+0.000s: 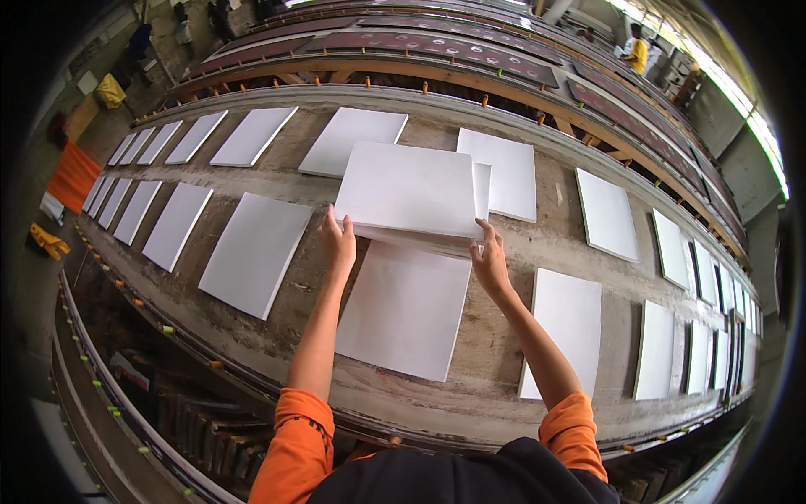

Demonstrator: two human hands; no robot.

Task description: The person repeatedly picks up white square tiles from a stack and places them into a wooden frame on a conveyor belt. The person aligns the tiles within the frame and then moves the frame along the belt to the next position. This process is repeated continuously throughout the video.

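The hands (338, 242) flank the white stack (405, 186), gripping its near corners.

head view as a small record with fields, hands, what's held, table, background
left hand: grips near left corner
right hand: grips near right corner
held: stack of white sheets, uneven on the right
worn long table: white sheets laid in two rows
background: more long tables, person in yellow top

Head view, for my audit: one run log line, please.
left hand: held stack, left corner; right hand: held stack, right corner; long table: white pieces in rows
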